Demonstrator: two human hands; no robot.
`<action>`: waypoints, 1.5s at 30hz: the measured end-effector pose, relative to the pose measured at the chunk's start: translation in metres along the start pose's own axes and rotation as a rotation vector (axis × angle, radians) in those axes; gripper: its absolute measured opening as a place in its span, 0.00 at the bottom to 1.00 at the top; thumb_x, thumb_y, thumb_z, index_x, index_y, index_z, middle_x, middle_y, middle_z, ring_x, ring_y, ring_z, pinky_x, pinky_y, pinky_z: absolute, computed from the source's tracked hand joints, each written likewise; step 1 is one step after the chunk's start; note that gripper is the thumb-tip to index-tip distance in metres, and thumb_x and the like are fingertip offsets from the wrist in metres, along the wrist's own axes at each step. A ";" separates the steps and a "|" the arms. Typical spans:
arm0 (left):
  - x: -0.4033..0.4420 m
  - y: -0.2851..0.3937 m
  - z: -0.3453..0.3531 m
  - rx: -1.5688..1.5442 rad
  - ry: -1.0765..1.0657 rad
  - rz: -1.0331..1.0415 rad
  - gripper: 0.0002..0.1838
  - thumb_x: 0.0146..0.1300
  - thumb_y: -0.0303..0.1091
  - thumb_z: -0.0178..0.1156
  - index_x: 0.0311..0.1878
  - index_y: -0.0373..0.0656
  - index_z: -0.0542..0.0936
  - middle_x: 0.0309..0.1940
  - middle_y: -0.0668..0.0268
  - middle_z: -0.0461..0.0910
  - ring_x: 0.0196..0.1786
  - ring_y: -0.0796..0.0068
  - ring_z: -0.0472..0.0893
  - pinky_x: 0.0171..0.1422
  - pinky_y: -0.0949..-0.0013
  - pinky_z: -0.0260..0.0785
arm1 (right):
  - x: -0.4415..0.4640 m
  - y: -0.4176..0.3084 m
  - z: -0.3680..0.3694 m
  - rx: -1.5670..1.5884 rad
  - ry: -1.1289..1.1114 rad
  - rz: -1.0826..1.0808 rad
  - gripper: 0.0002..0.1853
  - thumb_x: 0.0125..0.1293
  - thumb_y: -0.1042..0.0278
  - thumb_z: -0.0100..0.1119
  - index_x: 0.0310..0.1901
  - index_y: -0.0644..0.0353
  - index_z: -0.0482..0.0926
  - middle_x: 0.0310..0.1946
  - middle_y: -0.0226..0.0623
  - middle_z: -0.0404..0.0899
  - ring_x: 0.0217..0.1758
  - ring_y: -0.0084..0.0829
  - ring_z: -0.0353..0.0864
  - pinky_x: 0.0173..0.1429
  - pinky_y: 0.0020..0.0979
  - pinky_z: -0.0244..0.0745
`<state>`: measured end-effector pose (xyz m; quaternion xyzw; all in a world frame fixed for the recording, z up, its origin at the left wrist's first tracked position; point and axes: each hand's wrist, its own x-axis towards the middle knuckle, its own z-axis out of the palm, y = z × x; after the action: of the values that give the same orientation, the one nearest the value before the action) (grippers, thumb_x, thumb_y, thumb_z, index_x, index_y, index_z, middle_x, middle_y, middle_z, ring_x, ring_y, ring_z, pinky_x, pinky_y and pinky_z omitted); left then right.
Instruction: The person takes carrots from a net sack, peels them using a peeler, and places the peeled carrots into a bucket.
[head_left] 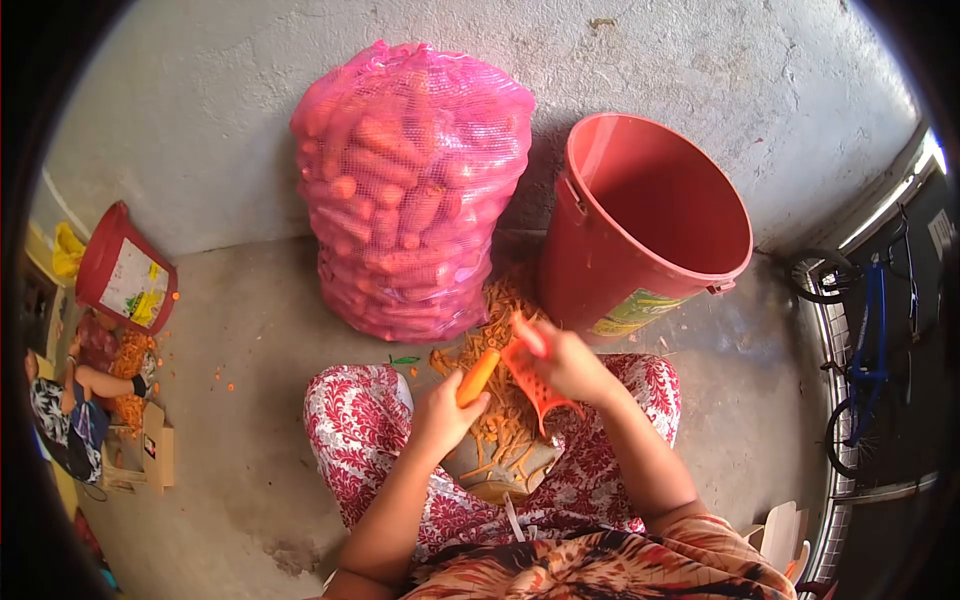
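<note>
My left hand is closed around the lower end of a carrot, whose bare end points up and to the right. In my right hand is an orange slotted plastic peeler, gripped at its upper part, with its wide face toward the carrot. A small gap seems to separate carrot and peeler. Below both hands, carrot peelings lie heaped on the floor between my legs. A pink mesh sack full of carrots stands ahead against the wall.
A tall red bucket stands ahead on the right, beside the sack. At far left are another red bucket, a seated person and scattered orange bits. A blue bicycle is at the right edge.
</note>
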<state>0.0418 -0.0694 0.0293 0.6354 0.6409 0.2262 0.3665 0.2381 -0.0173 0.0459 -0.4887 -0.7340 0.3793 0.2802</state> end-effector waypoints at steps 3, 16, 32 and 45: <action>0.009 -0.017 -0.002 -0.046 0.159 0.136 0.16 0.47 0.37 0.64 0.30 0.37 0.70 0.21 0.53 0.74 0.25 0.53 0.74 0.30 0.62 0.64 | -0.011 -0.007 0.002 -0.115 -0.285 0.046 0.11 0.54 0.69 0.51 0.39 0.63 0.69 0.27 0.52 0.74 0.34 0.50 0.74 0.38 0.40 0.68; 0.012 -0.022 -0.007 0.243 0.333 0.196 0.13 0.42 0.34 0.63 0.30 0.42 0.72 0.22 0.59 0.75 0.28 0.55 0.75 0.32 0.59 0.67 | -0.017 0.020 0.018 -0.224 -0.318 0.074 0.09 0.52 0.70 0.52 0.34 0.64 0.68 0.25 0.51 0.73 0.31 0.48 0.74 0.35 0.39 0.66; 0.013 -0.011 0.000 -0.071 0.135 0.327 0.07 0.50 0.29 0.61 0.33 0.43 0.75 0.28 0.63 0.77 0.35 0.66 0.76 0.42 0.70 0.66 | -0.008 0.048 0.042 -0.270 -0.598 0.355 0.13 0.55 0.65 0.49 0.36 0.66 0.74 0.31 0.53 0.75 0.38 0.46 0.76 0.42 0.38 0.68; 0.019 -0.030 0.021 -2.055 -0.189 0.004 0.23 0.56 0.54 0.51 0.41 0.42 0.72 0.50 0.60 0.68 0.56 0.63 0.65 0.62 0.61 0.55 | -0.007 0.013 0.038 1.279 -0.287 0.714 0.12 0.63 0.64 0.47 0.43 0.63 0.71 0.35 0.38 0.78 0.28 0.21 0.76 0.30 0.22 0.71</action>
<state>0.0397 -0.0573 -0.0097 0.0318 0.1056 0.6147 0.7810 0.2171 -0.0313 0.0139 -0.3845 -0.1963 0.8603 0.2711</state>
